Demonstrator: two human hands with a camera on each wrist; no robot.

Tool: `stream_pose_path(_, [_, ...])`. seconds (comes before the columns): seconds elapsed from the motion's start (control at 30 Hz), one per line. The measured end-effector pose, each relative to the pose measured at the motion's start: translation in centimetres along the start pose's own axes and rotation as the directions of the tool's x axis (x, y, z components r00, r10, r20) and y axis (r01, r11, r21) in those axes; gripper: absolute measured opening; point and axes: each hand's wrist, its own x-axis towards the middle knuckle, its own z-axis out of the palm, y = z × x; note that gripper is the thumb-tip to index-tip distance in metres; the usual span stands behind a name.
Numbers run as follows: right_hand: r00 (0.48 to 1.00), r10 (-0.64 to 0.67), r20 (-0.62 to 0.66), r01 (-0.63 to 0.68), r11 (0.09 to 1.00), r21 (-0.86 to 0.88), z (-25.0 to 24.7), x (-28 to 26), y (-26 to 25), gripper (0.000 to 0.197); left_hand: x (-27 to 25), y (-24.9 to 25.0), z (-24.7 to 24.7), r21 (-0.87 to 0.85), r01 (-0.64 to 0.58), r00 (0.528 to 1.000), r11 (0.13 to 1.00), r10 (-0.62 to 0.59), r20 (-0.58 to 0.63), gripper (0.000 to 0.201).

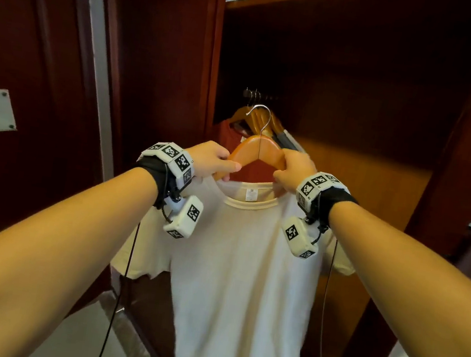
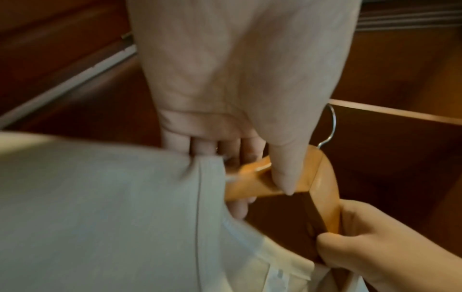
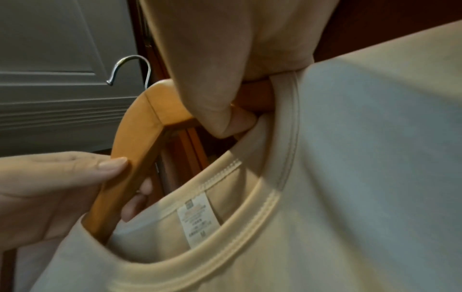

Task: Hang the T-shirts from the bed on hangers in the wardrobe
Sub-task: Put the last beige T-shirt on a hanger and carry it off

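Note:
A cream T-shirt [image 1: 241, 269] hangs on a wooden hanger [image 1: 257, 150] with a metal hook [image 1: 262, 114], held up in front of the open wardrobe. My left hand [image 1: 215, 160] grips the hanger's left arm at the collar, thumb across the wood [image 2: 282, 173]. My right hand [image 1: 295, 171] grips the right arm, thumb and fingers pinching it beside the collar [image 3: 287, 122]. The shirt's neck label [image 3: 197, 221] faces me. Both shoulders of the hanger are inside the shirt.
Several wooden hangers [image 1: 258, 118] hang on the rail at the wardrobe's left, one carrying a red T-shirt [image 1: 228, 135]. The wardrobe's side panel [image 1: 214, 55] stands just left of them. A shelf [image 1: 341, 0] runs above. Dark open space lies to the right.

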Motion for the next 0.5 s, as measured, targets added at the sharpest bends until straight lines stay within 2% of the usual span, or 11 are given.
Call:
stream_pose_path(0.1, [1.000,0.025,0.012,-0.023,0.996,-0.090,0.2,3.7,2.5,0.014,5.2,-0.1,0.5,0.015,0.017,0.990,1.000,-0.019,0.142,0.032])
stream_pose_path(0.27, [0.997,0.079,0.006,-0.076,0.976,-0.206,0.4,8.2,5.8,0.022,12.2,-0.8,1.8,-0.034,0.102,0.946,0.994,-0.086,0.312,0.027])
stream_pose_path(0.37, [0.991,0.136,-0.001,-0.131,0.950,-0.284,0.6,10.6,7.6,0.021,16.1,-1.1,2.3,-0.065,0.081,0.946,0.995,-0.056,0.321,0.027])
stream_pose_path(0.5, [0.972,0.234,-0.016,-0.222,0.899,-0.378,1.2,13.6,9.2,0.010,21.8,-1.5,2.8,-0.083,-0.022,0.963,0.996,0.044,0.266,0.028])
